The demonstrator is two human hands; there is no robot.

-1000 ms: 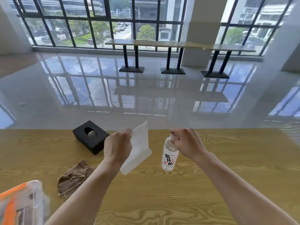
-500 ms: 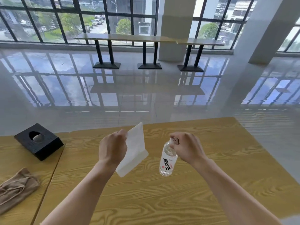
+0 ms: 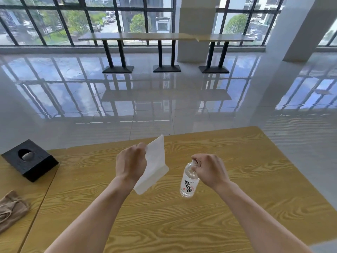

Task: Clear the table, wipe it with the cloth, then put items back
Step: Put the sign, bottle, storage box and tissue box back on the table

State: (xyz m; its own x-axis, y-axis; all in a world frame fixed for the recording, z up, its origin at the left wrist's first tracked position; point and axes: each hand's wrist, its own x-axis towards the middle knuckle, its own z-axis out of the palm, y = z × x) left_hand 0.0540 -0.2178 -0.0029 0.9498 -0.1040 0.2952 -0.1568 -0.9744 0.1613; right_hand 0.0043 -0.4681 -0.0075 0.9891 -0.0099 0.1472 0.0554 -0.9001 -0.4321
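Observation:
My left hand (image 3: 131, 164) grips a white L-shaped sign stand (image 3: 155, 167) by its upper edge, lifted and tilted above the wooden table (image 3: 237, 179). My right hand (image 3: 211, 169) pinches the cap of a clear water bottle (image 3: 188, 183) with a white label, held slightly tilted just over the table top. A brown cloth (image 3: 11, 209) lies crumpled at the left edge, on the neighbouring table. A black tissue box (image 3: 29, 160) sits at the far left, behind the cloth.
A seam (image 3: 47, 190) runs between the two wooden tables at the left. The right table's far and right edges drop to a glossy tiled floor (image 3: 164, 99). Long bar tables (image 3: 164, 37) stand by the windows.
The view has swung to the right: tissue box and cloth slid to the left edge, and a plastic container left the frame. Both hands carried the sign stand and bottle over to the right table.

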